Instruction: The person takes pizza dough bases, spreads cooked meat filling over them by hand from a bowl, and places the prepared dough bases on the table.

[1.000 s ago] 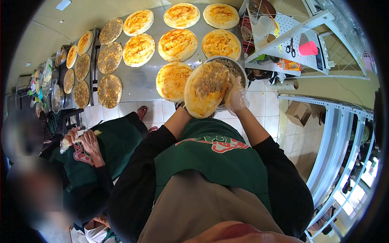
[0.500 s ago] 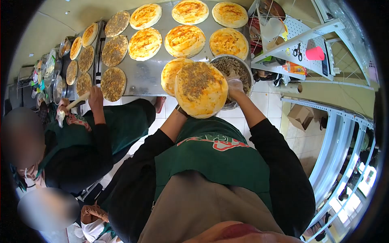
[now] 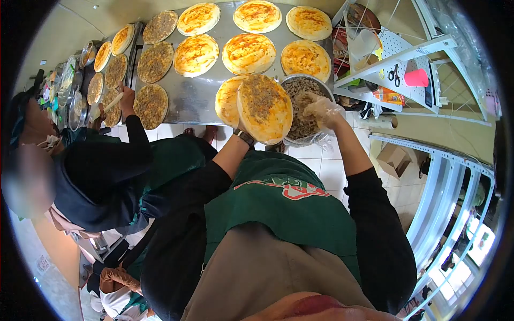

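My left hand (image 3: 241,128) holds up a round flatbread (image 3: 267,124) from below, tilted toward me; the bread hides most of the fingers. Brown minced filling covers its upper middle, leaving the lower part bare. Beside it, my right hand (image 3: 323,111) wears a clear plastic glove. Its curled fingers dip into the minced filling (image 3: 300,120) inside a round metal pot (image 3: 332,96). Behind the held bread, another orange-smeared flatbread (image 3: 227,100) rests on the metal table (image 3: 187,109).
More orange-smeared flatbreads (image 3: 248,54) and filling-covered ones (image 3: 150,106) lie on the table. At left, a co-worker's hand (image 3: 127,100) holds a pale-handled tool over other breads. A white perforated shelf (image 3: 393,59) with scissors (image 3: 394,75) and a pink cup (image 3: 416,77) stands right.
My right hand has moved from the held bread's edge out over the pot, fingers in the filling. The bread has turned and shifted slightly. The co-worker's hand has lowered toward the breads at left.
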The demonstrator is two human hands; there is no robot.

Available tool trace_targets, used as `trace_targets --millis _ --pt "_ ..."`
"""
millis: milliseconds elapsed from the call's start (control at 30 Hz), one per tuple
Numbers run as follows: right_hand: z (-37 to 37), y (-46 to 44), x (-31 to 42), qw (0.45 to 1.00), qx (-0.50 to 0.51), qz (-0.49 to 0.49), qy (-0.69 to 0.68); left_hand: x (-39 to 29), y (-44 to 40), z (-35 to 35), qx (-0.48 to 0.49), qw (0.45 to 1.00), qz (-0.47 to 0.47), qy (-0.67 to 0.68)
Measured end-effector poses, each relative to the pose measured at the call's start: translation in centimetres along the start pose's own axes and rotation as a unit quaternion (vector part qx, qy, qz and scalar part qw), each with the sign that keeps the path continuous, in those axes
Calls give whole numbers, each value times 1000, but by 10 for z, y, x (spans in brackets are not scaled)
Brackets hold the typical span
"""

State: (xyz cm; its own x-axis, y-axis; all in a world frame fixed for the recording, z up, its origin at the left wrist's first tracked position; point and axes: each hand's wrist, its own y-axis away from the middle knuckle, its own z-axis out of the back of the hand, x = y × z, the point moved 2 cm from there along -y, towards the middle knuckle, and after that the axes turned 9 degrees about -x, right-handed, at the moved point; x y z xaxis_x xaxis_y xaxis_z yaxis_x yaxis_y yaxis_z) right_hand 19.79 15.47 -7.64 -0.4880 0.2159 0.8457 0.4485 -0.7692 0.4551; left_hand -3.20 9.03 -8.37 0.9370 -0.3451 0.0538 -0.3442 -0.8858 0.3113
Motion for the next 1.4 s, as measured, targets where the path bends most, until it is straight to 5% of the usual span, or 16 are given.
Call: trace_targets --millis 133,200,367,433,533,600,700,833,933,1067,1200,1267,1333,1400 --pt "-14 7 33 997 -71 -4 -15 11 -11 19 3 999 4 -37" --pt "-17 11 63 978 -97 84 167 16 -13 23 -5 999 9 -37" --pt "-23 21 73 964 -156 79 200 23 -14 18 -41 998 18 -37" --pt "-30 39 74 921 -244 179 244 22 -14 21 -39 999 1 -38" --pt "-50 62 63 886 -179 320 282 18 -18 33 -33 998 -24 -48" --pt "-54 61 42 886 -123 315 317 19 -15 28 -31 998 -20 -45" --pt "-49 46 5 899 -297 166 276 20 -11 25 -18 999 -2 -40" --pt "-48 48 32 878 -178 337 290 20 -8 32 -34 998 0 -51" --pt "-46 47 45 876 -165 333 309 22 -9 38 -63 996 0 -71" --pt "-29 26 17 922 -254 158 245 21 -10 30 -34 997 16 -66" --pt "-45 35 68 874 -137 338 321 25 -6 28 -37 997 19 -72" --pt "-42 19 44 880 -155 317 317 26 -3 27 -57 994 18 -95" --pt "-27 10 18 948 -227 13 223 24 -4 35 -56 993 13 -101" --pt "-26 17 18 934 -252 -26 253 21 -5 35 -57 994 9 -97"
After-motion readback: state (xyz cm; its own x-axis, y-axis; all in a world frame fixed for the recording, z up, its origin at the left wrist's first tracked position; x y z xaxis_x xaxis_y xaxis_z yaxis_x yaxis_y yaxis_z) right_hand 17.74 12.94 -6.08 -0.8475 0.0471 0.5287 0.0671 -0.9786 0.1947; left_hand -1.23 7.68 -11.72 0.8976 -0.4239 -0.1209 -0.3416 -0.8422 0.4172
